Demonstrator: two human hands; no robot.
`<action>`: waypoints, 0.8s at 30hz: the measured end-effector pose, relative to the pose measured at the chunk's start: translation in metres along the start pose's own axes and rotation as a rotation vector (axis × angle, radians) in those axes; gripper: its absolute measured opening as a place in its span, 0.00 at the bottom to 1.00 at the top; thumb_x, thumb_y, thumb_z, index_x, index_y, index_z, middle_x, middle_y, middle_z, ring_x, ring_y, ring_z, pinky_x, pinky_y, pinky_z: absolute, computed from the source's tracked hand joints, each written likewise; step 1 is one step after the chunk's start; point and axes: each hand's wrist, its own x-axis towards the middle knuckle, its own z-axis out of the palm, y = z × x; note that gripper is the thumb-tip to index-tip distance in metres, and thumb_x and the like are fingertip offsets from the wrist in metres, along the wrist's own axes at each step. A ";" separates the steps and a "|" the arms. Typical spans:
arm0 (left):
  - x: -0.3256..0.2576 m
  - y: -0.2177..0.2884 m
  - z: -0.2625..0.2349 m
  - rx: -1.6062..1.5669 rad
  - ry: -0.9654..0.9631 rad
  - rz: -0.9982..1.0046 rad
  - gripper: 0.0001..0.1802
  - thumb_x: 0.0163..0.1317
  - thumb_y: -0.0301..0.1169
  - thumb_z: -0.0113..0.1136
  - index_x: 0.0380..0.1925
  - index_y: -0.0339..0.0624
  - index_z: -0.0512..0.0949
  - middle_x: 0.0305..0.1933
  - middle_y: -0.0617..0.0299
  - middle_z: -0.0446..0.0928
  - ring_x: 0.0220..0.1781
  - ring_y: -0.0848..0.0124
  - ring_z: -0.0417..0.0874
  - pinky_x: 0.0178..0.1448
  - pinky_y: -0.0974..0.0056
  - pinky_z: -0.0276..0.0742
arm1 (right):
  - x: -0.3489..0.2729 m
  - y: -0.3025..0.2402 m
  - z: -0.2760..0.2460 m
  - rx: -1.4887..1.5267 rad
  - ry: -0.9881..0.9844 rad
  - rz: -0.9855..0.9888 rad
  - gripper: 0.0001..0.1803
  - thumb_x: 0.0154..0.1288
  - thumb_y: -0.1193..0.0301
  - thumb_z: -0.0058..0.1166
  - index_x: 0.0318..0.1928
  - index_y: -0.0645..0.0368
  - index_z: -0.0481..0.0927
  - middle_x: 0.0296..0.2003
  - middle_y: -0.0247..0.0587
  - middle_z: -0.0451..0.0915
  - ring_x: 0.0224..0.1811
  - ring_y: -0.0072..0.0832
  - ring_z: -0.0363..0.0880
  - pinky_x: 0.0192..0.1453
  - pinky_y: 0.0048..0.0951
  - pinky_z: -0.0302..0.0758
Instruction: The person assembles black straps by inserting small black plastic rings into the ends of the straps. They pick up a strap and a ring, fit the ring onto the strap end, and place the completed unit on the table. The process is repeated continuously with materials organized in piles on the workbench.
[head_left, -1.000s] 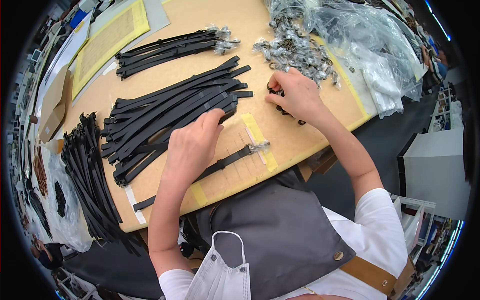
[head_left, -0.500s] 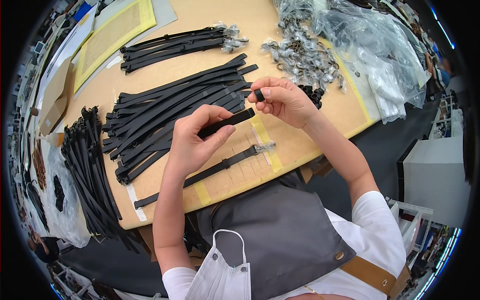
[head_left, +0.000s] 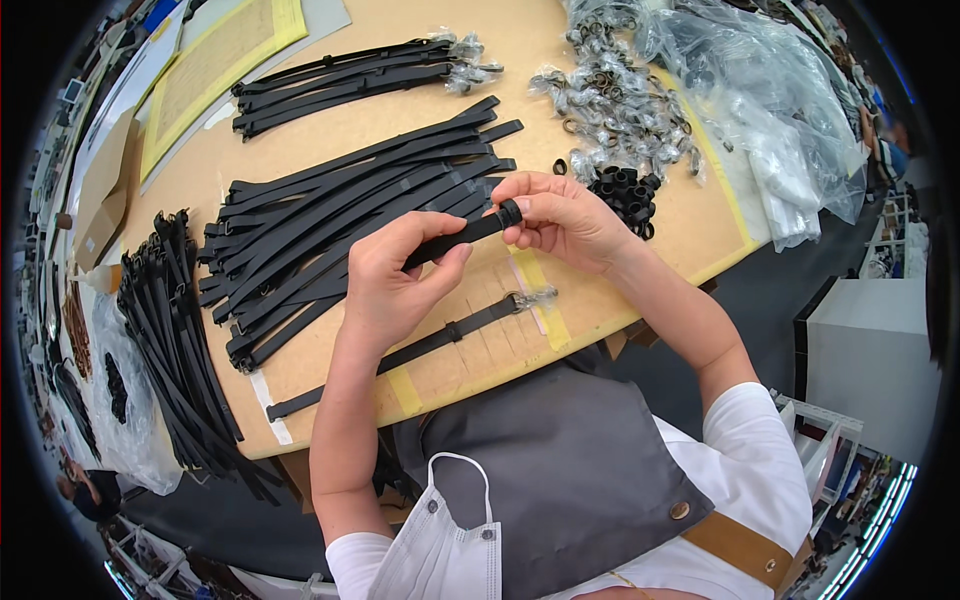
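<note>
Pinched in my left hand [head_left: 402, 272] is a black strap [head_left: 455, 240], its end pointing toward my right hand. My right hand [head_left: 560, 222] grips a small black loop [head_left: 510, 213] between thumb and fingertips, right at the strap's end. The loop appears to be around the tip, though fingers cover part of it. Below my hands, one strap with a metal clasp in clear wrap [head_left: 480, 318] lies along the near edge of the table. Just behind my left hand spreads a pile of black straps [head_left: 330, 215].
Black loops [head_left: 628, 195] lie heaped right of my right hand. Beyond them are plastic-wrapped metal clasps [head_left: 620, 100] and clear plastic bags [head_left: 750, 70]. Finished-looking straps with clasps [head_left: 345, 85] lie at the back. More straps [head_left: 180, 340] hang over the table's left edge.
My right hand has brought the small loop to the strap's end, where the two now meet. My left hand keeps its hold on the strap.
</note>
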 end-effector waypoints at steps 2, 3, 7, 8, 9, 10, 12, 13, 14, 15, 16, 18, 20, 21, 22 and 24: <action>0.001 0.004 0.000 0.028 0.001 -0.002 0.10 0.57 0.22 0.75 0.40 0.37 0.86 0.30 0.71 0.82 0.25 0.88 0.70 0.27 0.77 0.61 | 0.000 -0.001 0.000 -0.014 0.015 0.012 0.12 0.75 0.73 0.58 0.56 0.60 0.81 0.45 0.36 0.87 0.40 0.21 0.89 0.47 0.21 0.85; 0.001 0.004 0.000 0.041 0.008 0.008 0.10 0.57 0.22 0.75 0.39 0.37 0.86 0.30 0.71 0.82 0.24 0.88 0.70 0.26 0.77 0.61 | 0.000 -0.001 0.001 -0.023 0.025 0.008 0.12 0.75 0.73 0.57 0.56 0.60 0.81 0.44 0.36 0.87 0.39 0.21 0.88 0.47 0.21 0.85; 0.003 0.003 0.002 0.083 0.021 0.039 0.10 0.56 0.22 0.75 0.39 0.37 0.87 0.30 0.70 0.82 0.23 0.87 0.69 0.26 0.76 0.61 | 0.001 0.001 0.001 -0.047 0.033 -0.020 0.12 0.75 0.75 0.56 0.56 0.59 0.82 0.44 0.34 0.86 0.39 0.18 0.87 0.47 0.21 0.84; 0.004 0.003 0.002 0.091 0.020 0.044 0.10 0.55 0.22 0.75 0.38 0.37 0.87 0.30 0.70 0.82 0.23 0.87 0.69 0.25 0.76 0.61 | 0.001 0.001 0.000 -0.050 0.027 -0.030 0.12 0.75 0.76 0.55 0.55 0.58 0.82 0.44 0.34 0.86 0.39 0.17 0.86 0.47 0.21 0.83; 0.004 0.003 0.003 0.094 0.024 0.052 0.10 0.55 0.22 0.74 0.39 0.37 0.87 0.30 0.70 0.83 0.23 0.87 0.69 0.25 0.76 0.61 | 0.001 0.002 -0.001 -0.049 0.021 -0.047 0.12 0.75 0.76 0.55 0.55 0.58 0.82 0.44 0.34 0.85 0.40 0.17 0.86 0.47 0.20 0.83; 0.004 0.002 0.003 0.098 0.029 0.061 0.10 0.55 0.22 0.74 0.39 0.37 0.87 0.30 0.70 0.83 0.23 0.87 0.69 0.25 0.76 0.61 | 0.002 0.001 -0.002 -0.049 0.013 -0.064 0.12 0.74 0.77 0.55 0.54 0.58 0.83 0.44 0.34 0.85 0.40 0.16 0.85 0.48 0.19 0.82; 0.004 0.003 0.002 0.083 0.026 0.058 0.10 0.55 0.21 0.73 0.39 0.37 0.87 0.30 0.69 0.83 0.23 0.87 0.70 0.25 0.76 0.61 | 0.003 0.001 -0.004 -0.083 0.038 -0.101 0.12 0.74 0.78 0.54 0.54 0.58 0.83 0.45 0.34 0.85 0.42 0.16 0.85 0.48 0.19 0.81; 0.003 0.005 0.002 0.066 0.020 0.051 0.10 0.55 0.21 0.73 0.39 0.37 0.87 0.30 0.69 0.83 0.24 0.86 0.70 0.25 0.76 0.61 | 0.004 0.002 -0.004 -0.120 0.067 -0.124 0.12 0.74 0.78 0.54 0.54 0.58 0.84 0.45 0.34 0.85 0.43 0.16 0.84 0.49 0.19 0.81; 0.002 0.006 0.002 0.050 0.013 0.043 0.10 0.55 0.21 0.73 0.39 0.37 0.87 0.31 0.69 0.83 0.24 0.86 0.71 0.25 0.76 0.61 | 0.004 0.003 -0.003 -0.156 0.096 -0.148 0.12 0.74 0.78 0.53 0.53 0.58 0.84 0.46 0.34 0.85 0.44 0.16 0.84 0.49 0.19 0.81; 0.002 0.006 0.004 0.041 -0.005 0.062 0.10 0.55 0.21 0.73 0.39 0.37 0.87 0.31 0.68 0.84 0.24 0.86 0.71 0.25 0.76 0.61 | 0.004 0.004 -0.001 -0.199 0.102 -0.162 0.12 0.74 0.78 0.53 0.54 0.59 0.84 0.47 0.35 0.85 0.45 0.17 0.85 0.51 0.21 0.81; 0.002 0.004 0.006 0.030 -0.020 0.076 0.10 0.55 0.21 0.72 0.39 0.37 0.87 0.31 0.68 0.84 0.24 0.86 0.72 0.25 0.76 0.61 | 0.005 0.005 0.002 -0.244 0.106 -0.172 0.12 0.74 0.77 0.52 0.54 0.59 0.84 0.47 0.35 0.85 0.47 0.18 0.85 0.52 0.22 0.82; 0.001 -0.002 0.011 0.019 -0.017 0.098 0.10 0.55 0.21 0.72 0.39 0.38 0.87 0.31 0.68 0.84 0.25 0.86 0.74 0.25 0.75 0.61 | 0.005 0.008 0.006 -0.273 0.103 -0.187 0.13 0.75 0.77 0.52 0.55 0.61 0.83 0.49 0.37 0.85 0.50 0.20 0.85 0.55 0.25 0.82; 0.003 0.005 0.007 0.082 -0.034 0.058 0.11 0.56 0.20 0.71 0.40 0.36 0.86 0.33 0.61 0.85 0.30 0.77 0.83 0.32 0.72 0.76 | 0.004 0.009 0.007 -0.239 0.095 -0.202 0.13 0.75 0.77 0.53 0.55 0.62 0.83 0.51 0.38 0.85 0.52 0.22 0.86 0.58 0.29 0.83; 0.003 0.008 0.005 0.114 -0.042 0.038 0.11 0.56 0.19 0.71 0.40 0.36 0.85 0.35 0.58 0.85 0.32 0.72 0.87 0.35 0.70 0.84 | 0.004 0.009 0.007 -0.246 0.097 -0.215 0.12 0.75 0.77 0.54 0.55 0.62 0.83 0.51 0.39 0.85 0.53 0.23 0.86 0.59 0.29 0.83; 0.003 0.007 0.005 0.107 -0.030 0.049 0.11 0.57 0.19 0.71 0.40 0.36 0.85 0.34 0.58 0.85 0.32 0.72 0.88 0.35 0.70 0.83 | 0.003 0.008 0.005 -0.255 0.097 -0.227 0.12 0.75 0.76 0.55 0.55 0.62 0.83 0.52 0.40 0.85 0.54 0.24 0.86 0.59 0.29 0.83; 0.002 0.005 0.006 0.092 -0.006 0.072 0.11 0.57 0.19 0.71 0.40 0.36 0.85 0.34 0.58 0.85 0.32 0.72 0.88 0.35 0.70 0.83 | 0.002 0.007 0.004 -0.297 0.108 -0.238 0.12 0.75 0.74 0.57 0.55 0.62 0.83 0.52 0.40 0.85 0.54 0.24 0.86 0.59 0.29 0.84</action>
